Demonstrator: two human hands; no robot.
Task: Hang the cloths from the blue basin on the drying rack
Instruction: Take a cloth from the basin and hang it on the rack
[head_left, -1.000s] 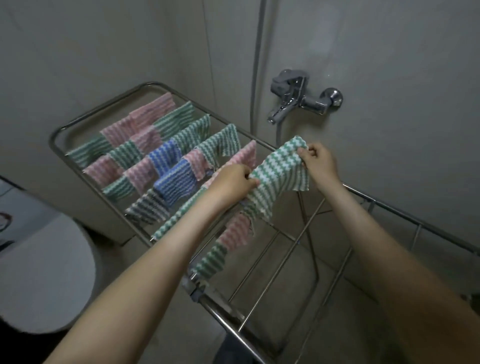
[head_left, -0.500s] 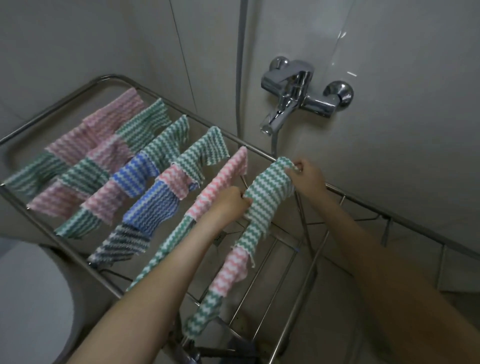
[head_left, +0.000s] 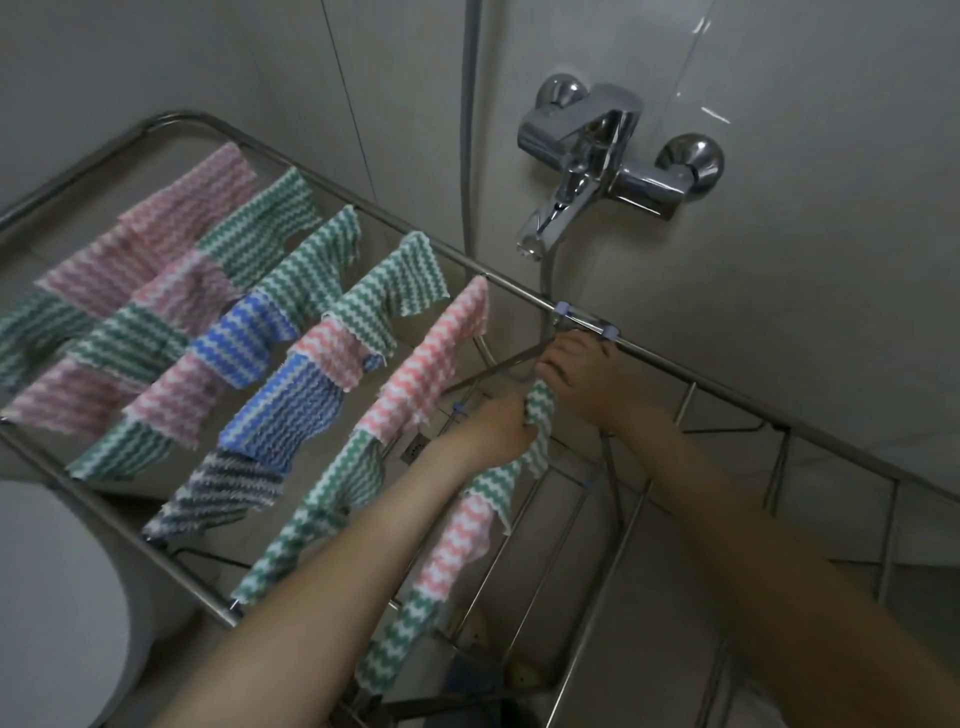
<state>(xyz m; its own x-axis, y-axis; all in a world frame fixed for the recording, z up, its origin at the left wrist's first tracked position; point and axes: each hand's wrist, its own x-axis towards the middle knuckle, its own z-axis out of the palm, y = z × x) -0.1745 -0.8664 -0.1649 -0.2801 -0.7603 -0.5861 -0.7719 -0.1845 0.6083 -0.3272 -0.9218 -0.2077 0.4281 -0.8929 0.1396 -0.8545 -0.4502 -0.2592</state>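
step: draping cloth (head_left: 540, 408) over rack (head_left: 727, 396) rod | left hand (head_left: 501, 431), right hand (head_left: 584, 382): both pinched cloth | next: probably let go, spread it flat

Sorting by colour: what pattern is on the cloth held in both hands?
The cloth has green-and-white zigzag stripes; the head view shows it best.

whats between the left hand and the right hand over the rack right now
A bunched stretch of the green-and-white cloth lies between the left hand and the right hand; both grip it. The head view shows this.
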